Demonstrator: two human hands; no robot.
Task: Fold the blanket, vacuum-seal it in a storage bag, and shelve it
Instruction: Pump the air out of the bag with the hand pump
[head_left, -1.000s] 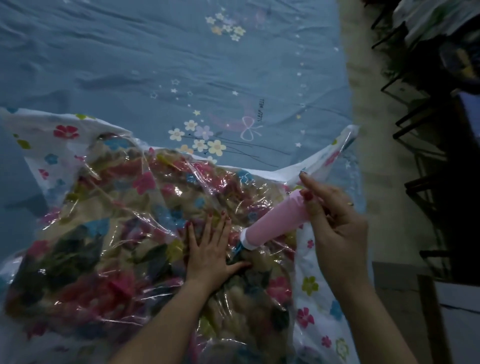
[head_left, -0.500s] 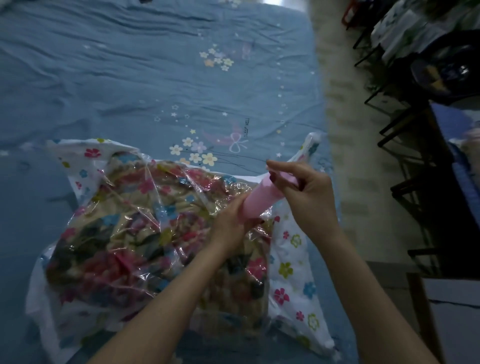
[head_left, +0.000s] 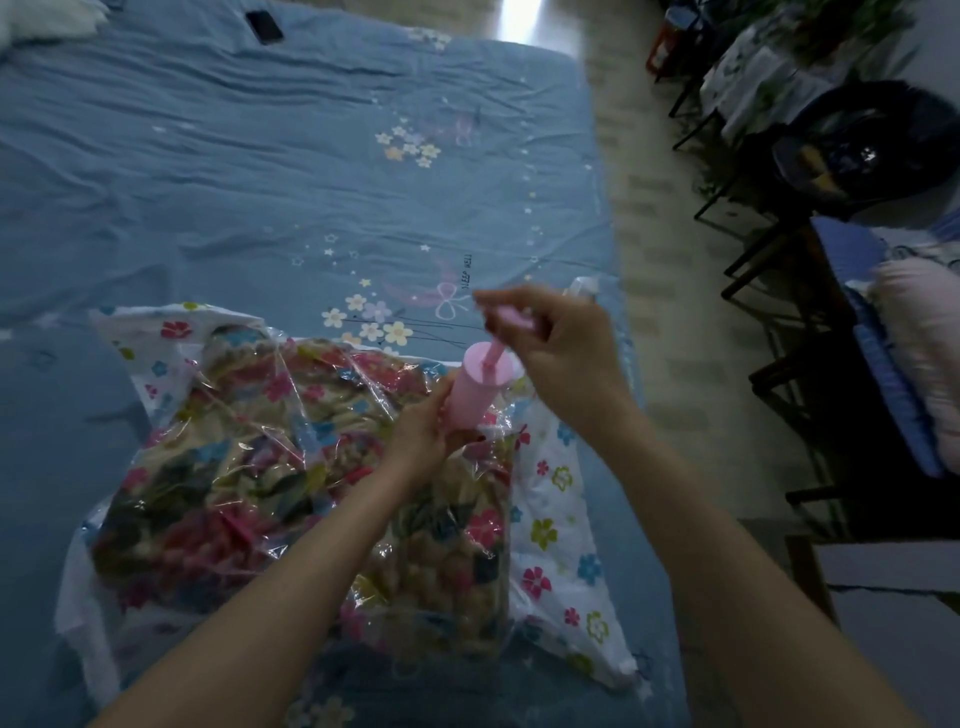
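Pump (head_left: 478, 391) upright on bag (head_left: 550, 525); left hand (head_left: 422, 427) grips barrel, right hand (head_left: 558, 347) grips raised handle (head_left: 511, 317).

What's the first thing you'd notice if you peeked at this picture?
The pink hand pump in the middle, standing on a clear storage bag stuffed with a bright flowery blanket. The left hand grips the pump's barrel low down, and the right hand holds its handle, pulled up. All of it lies on a wrinkled blue bedsheet with small flowers.
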